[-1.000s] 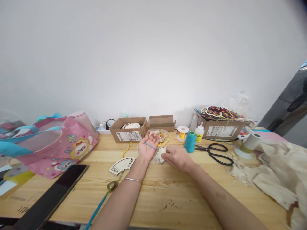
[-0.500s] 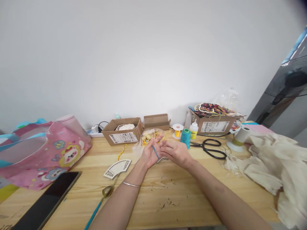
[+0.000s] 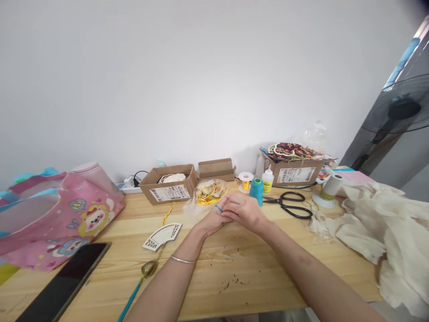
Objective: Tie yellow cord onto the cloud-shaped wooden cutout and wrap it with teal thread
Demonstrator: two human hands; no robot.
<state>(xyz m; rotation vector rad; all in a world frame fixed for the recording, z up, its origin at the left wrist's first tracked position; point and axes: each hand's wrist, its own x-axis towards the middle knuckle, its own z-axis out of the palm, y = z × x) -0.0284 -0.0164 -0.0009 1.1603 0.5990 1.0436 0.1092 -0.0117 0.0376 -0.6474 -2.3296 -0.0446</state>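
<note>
My left hand (image 3: 213,222) is over the middle of the table with teal thread (image 3: 219,208) looped around it. Its fingers are mostly covered by my right hand (image 3: 245,212), which is closed against them at the thread; the fingertips do not show clearly. A teal thread cone (image 3: 256,192) stands just beyond my right hand. To the left of my forearm lies a fan-shaped wooden piece (image 3: 163,236) with cut-out ends and a yellow cord. Below it are a gold bell-like bead (image 3: 149,268) and a teal tassel (image 3: 130,300).
Behind the hands are a plastic bag of yellow cords (image 3: 209,193), an open cardboard box (image 3: 170,192), a yellow spool (image 3: 246,183) and a glue bottle (image 3: 267,180). Black scissors (image 3: 291,205) and cream cloth (image 3: 375,223) lie right. A phone (image 3: 63,281) and pink bag (image 3: 63,214) are left.
My left palm, which faced up with teal thread across it, has turned and is now largely covered by my right hand. The view has shifted slightly to the right.
</note>
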